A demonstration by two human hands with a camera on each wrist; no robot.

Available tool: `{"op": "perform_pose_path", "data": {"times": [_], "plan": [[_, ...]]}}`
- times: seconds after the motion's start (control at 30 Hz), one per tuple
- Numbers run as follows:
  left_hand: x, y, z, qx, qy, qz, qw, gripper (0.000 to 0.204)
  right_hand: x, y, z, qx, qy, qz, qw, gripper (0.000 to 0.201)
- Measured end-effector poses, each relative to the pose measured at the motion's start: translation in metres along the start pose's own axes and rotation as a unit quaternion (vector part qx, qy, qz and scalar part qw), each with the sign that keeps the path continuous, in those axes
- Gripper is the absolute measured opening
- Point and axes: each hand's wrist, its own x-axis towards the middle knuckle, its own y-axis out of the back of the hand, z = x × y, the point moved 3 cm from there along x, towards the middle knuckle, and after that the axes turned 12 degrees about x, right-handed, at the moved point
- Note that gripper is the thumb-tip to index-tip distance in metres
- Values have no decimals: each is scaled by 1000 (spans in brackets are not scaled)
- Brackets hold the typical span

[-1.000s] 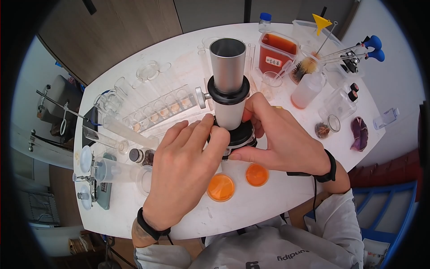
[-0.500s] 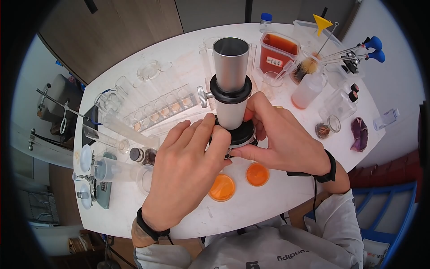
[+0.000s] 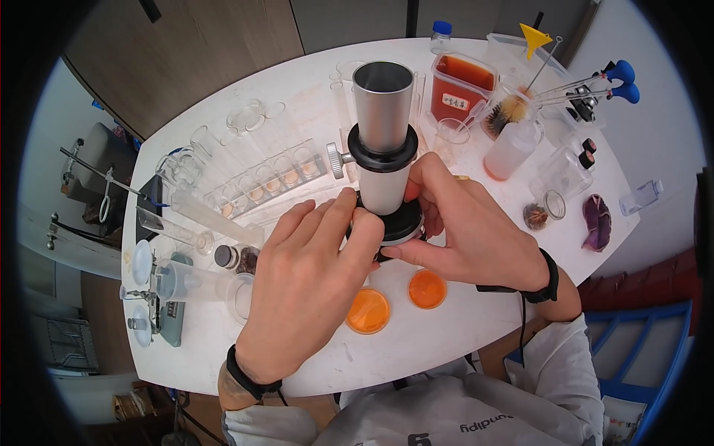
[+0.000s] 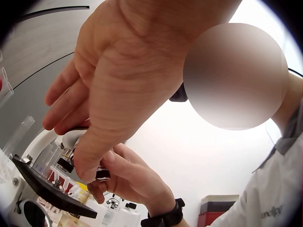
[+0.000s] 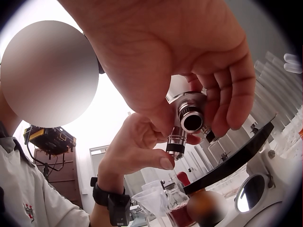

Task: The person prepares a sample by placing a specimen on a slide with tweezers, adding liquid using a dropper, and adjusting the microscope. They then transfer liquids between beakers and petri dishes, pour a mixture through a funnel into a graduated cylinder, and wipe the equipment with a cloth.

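A microscope (image 3: 383, 111) with an open silver tube stands between my hands at the middle of the white table. My left hand (image 3: 309, 275) grips its revolving nosepiece from the left, fingers over the far side. From the right, my right hand (image 3: 476, 234) holds the same nosepiece (image 5: 187, 99) between thumb and curled fingers. Below it, an objective lens (image 5: 176, 144) points down beside the left thumb in the right wrist view. Under the objectives lie the black stage (image 5: 232, 158) and the round mirror (image 5: 251, 191). In the head view the hands hide most of the lower microscope.
Two orange round dishes (image 3: 367, 311) lie in front of the microscope. To the left are a test tube rack (image 3: 275, 182), glassware and a balance (image 3: 175, 305). A red-liquid container (image 3: 462, 85), a wash bottle (image 3: 509, 152) and small bottles stand to the right.
The microscope tube sits slightly farther right in the head view than one second ago. Both hands stay around the nosepiece, with only small shifts of the thumbs.
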Motion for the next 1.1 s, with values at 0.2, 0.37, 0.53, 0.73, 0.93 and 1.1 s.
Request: {"op": "perform_pose_path", "data": {"times": [0.2,0.37,0.53,0.73,0.93,1.1], "plan": [[0,1,1,-2,1,0,1000,38,0,0,0,-1,0,-1,1000,52],[1,2,1,-5,1,-3,1000,38,0,0,0,5,-1,2,1000,53],[3,4,2,-14,6,-1,1000,36,0,0,0,-2,-4,2,1000,53],[3,0,1,-4,8,10,1000,34,0,-1,1,-12,3,9,1000,52],[3,0,2,-9,9,12,1000,34,0,-1,1,-19,9,10,1000,51],[3,0,2,-9,8,13,1000,34,0,-1,1,-16,8,10,1000,52]]}}
